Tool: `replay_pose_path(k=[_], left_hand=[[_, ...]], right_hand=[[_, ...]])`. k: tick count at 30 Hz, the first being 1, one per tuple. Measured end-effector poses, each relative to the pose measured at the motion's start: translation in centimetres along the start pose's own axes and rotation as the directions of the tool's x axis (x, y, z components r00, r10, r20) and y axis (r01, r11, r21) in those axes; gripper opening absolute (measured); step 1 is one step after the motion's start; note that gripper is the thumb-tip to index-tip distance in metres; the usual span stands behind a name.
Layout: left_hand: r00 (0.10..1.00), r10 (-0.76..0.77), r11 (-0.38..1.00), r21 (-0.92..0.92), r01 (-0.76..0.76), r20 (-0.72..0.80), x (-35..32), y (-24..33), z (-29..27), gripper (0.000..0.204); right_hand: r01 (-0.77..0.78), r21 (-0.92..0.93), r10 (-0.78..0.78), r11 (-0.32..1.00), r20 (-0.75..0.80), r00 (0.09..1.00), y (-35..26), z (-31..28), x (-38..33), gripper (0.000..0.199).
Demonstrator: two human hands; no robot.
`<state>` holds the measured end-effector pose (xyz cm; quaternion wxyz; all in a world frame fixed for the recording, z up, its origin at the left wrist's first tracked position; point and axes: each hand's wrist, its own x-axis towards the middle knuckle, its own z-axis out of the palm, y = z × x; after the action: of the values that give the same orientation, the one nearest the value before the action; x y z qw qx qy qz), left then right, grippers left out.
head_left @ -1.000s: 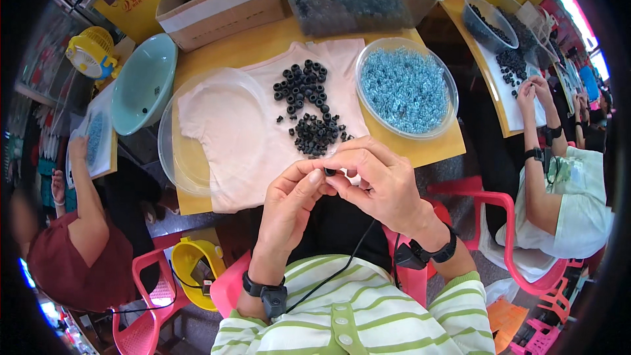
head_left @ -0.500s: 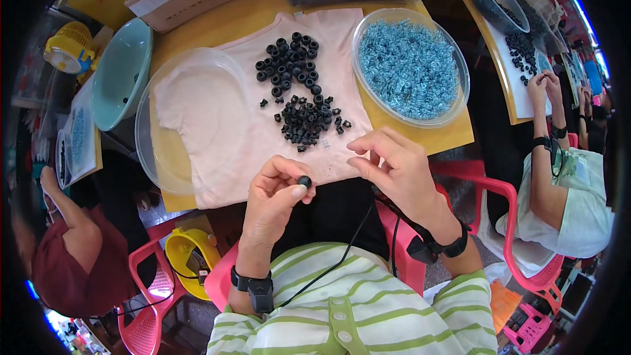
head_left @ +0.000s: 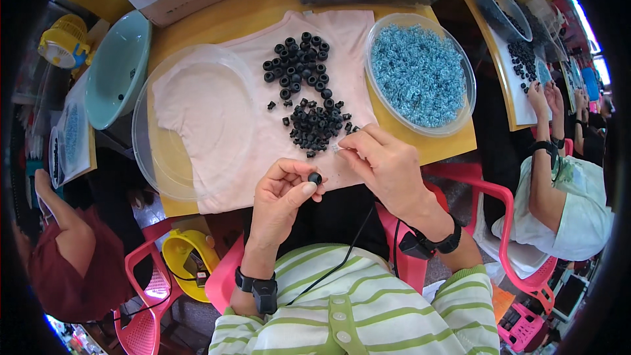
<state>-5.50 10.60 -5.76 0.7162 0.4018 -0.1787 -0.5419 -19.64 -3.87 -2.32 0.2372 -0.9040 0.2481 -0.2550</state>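
A small black rubber ring sits pinched between thumb and forefinger of the left hand, just off the bench's near edge. The right hand pinches a tiny clear piece beside the black pile on the pink cloth. Best kept low over the cloth, so dropped pieces stay put.

Illumination was bright, even and diffuse. Daylight glare bloomed at the two o'clock rim. Shadows under the hands were soft and faint on the tabletop. Focus was sharp at centre and softened outward. Fisheye distortion bent straight edges strongly; a black vignette ringed the frame.
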Motion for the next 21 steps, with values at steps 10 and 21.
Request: replay_pose_path(k=[10, 21], left_hand=[[1.0, -0.008, 1.0, -0.03, 0.008, 0.005, -0.1, -0.1, 0.0, 0.02], [1.0, -0.002, 0.955, -0.298, 0.008, 0.021, -1.8, -0.7, 0.7, 0.017]], right_hand=[[0.019, -0.103, -0.019, 0.994, -0.004, 1.0, -0.8, 0.9, 0.0, 0.01], [-0.193, 0.304, 0.18, 0.933, 0.073, 0.981, -1.1, -0.3, -0.4, 0.01]])
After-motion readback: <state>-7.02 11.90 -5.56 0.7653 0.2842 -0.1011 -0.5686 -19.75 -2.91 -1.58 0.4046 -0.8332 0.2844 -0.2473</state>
